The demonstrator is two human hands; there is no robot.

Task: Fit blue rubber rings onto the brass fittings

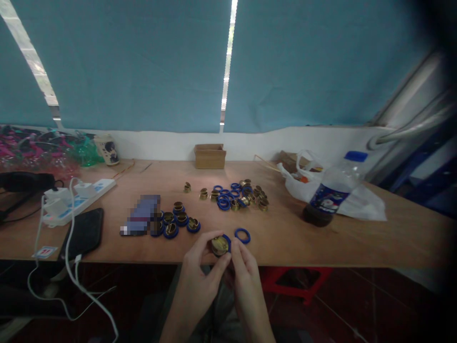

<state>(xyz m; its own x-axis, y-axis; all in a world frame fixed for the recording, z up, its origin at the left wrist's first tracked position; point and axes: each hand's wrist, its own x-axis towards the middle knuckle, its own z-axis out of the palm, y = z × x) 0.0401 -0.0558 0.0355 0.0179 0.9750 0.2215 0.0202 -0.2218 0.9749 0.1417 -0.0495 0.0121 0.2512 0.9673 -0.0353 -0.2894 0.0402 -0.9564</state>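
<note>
Over the table's front edge, my left hand point(203, 267) grips a small round brass-coloured metal piece point(220, 245) between thumb and fingers. A blue ring point(229, 242) sits against that piece, and my right hand point(243, 267) pinches the ring's right side. Whether the ring is fully around the metal piece is hidden by my fingers. Just beyond my right fingertips lies a loose blue ring point(242, 235). To the left, several brass pieces with blue rings around them point(182, 218) form a group. Farther back is a pile of loose blue rings point(223, 202) and bare brass pieces point(263, 205).
A cardboard box point(210, 158) stands at the back. On the right are a cola bottle point(326, 195) and a white plastic bag point(298, 183). At the left lie a blurred-out phone-like object point(143, 214), a black phone point(85, 233) and a power strip point(80, 202) with white cables.
</note>
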